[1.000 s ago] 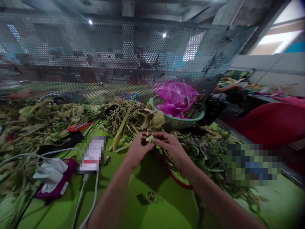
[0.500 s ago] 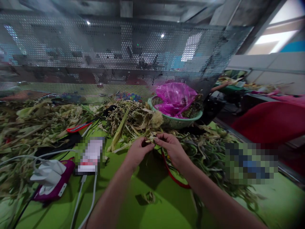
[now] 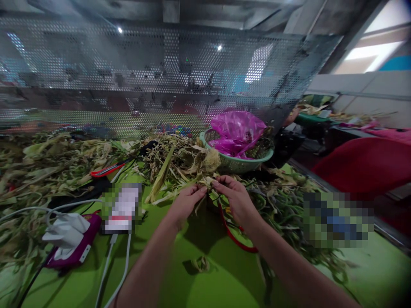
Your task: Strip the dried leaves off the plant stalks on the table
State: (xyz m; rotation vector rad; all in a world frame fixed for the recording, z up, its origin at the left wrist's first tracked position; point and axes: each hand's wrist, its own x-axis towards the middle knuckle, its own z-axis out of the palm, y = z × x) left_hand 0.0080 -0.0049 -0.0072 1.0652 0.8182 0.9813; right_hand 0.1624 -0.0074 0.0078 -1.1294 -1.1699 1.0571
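- Background: a perforated metal screen stands behind a bright green tabletop.
- Center: a pale strip of dried husk lies between the two hands, raised above the tabletop.
- Left hand: thumb and fingers pinch the strip from its left side.
- Right hand: thumb and forefinger grip the strip's other side; a red loop curves beneath this hand.
- Foreground: a small curled scrap rests on the tabletop, between the forearms.
- Beyond the hands: a pale green basket contains a magenta plastic bag.
- Left: dried husks are heaped near a red utility knife, a pixelated phone and a purple power strip bearing white plugs.
- Right: greenish strips lie in a tangle.
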